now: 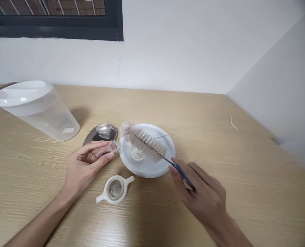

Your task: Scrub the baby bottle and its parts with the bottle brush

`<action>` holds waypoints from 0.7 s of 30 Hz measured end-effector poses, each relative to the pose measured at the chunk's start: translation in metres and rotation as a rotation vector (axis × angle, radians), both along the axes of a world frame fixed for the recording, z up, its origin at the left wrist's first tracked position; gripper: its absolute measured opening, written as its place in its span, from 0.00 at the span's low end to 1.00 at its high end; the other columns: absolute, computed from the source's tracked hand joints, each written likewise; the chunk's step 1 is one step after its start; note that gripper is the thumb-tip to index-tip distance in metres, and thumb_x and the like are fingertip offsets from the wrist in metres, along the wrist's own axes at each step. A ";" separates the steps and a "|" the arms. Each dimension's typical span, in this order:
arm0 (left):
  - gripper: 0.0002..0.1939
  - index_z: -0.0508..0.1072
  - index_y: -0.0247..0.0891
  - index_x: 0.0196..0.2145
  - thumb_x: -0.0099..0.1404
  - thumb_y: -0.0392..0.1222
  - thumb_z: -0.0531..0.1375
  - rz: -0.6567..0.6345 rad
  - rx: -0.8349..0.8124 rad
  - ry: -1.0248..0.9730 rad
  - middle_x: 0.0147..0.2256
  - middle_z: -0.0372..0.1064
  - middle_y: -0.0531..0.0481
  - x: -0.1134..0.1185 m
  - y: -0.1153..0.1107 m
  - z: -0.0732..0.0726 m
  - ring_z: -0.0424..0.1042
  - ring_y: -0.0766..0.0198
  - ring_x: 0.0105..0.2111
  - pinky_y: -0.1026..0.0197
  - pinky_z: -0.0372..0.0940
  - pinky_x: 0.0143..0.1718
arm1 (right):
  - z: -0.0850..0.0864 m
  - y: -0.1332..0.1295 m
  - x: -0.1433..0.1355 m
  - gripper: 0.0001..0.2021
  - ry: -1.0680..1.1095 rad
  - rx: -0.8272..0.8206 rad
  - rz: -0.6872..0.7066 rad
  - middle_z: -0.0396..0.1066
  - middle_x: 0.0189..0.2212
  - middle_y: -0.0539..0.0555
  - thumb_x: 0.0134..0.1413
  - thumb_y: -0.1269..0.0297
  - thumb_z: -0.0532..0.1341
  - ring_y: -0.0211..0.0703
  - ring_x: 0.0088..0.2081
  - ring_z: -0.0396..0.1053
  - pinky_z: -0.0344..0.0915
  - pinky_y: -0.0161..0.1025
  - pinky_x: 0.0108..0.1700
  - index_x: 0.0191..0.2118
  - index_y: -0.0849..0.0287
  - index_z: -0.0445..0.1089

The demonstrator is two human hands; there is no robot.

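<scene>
Between thumb and fingers, my left hand (87, 163) pinches a small clear round piece with a rim (113, 146), perhaps a little lid. My right hand (204, 192) grips the blue handle of a bottle brush (147, 142). The brush's white bristles hang over a white plate (147, 171), pointing up and left. On the plate lies a small white ring-like piece (137, 155). A white two-handled tea strainer (115, 189) rests on the table below my left hand. Behind that hand sits a dark shallow dish (92, 134) bearing a clear piece (102, 128).
A tall translucent plastic pitcher with a white lid (39, 109) stands at the left. A thin pale strip (233, 122) lies at the far right of the wooden table (245, 192). A white wall (173, 44) and a dark-framed window (113, 20) rise behind.
</scene>
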State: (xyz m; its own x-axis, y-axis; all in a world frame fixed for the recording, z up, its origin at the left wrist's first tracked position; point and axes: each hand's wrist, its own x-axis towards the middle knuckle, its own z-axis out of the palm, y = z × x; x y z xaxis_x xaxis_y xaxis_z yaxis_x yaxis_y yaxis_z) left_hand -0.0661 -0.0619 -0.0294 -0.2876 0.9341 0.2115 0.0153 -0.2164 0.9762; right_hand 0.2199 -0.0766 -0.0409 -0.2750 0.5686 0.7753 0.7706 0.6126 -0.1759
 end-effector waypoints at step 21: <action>0.16 0.81 0.38 0.38 0.49 0.37 0.74 0.043 -0.021 0.115 0.40 0.81 0.47 0.003 0.002 -0.001 0.79 0.58 0.39 0.53 0.75 0.51 | 0.003 0.001 0.000 0.09 -0.023 -0.035 0.090 0.71 0.26 0.49 0.59 0.75 0.64 0.30 0.23 0.63 0.58 0.32 0.26 0.46 0.65 0.72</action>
State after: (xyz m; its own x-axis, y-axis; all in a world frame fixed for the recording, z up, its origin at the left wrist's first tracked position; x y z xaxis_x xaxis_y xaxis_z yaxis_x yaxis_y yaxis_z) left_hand -0.0634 -0.0600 -0.0308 -0.3027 0.9260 0.2255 0.1360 -0.1922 0.9719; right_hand 0.2197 -0.0756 -0.0379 -0.3435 0.5673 0.7484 0.7169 0.6732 -0.1812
